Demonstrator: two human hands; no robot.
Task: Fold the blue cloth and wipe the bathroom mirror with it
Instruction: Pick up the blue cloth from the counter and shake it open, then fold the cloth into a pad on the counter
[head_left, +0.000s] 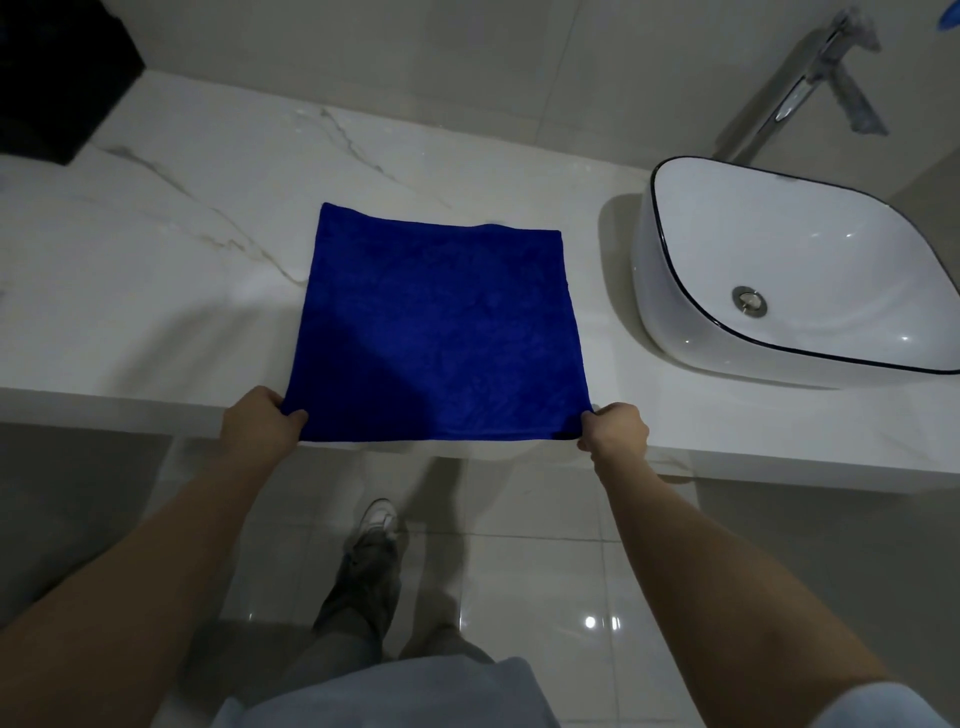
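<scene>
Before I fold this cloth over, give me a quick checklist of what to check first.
1. Left hand pinches the near left corner of the cloth: ok.
2. Right hand pinches the near right corner: ok.
3. Cloth lies spread and flat on the counter, no bunching: ok.
4. Cloth sits apart from the sink, so folding it forward should not drop it into the bowl: ok.
5. Bare counter beyond the far edge of the cloth: ok.
6. Mirror within reach for wiping: cannot tell, it is not in view.
</scene>
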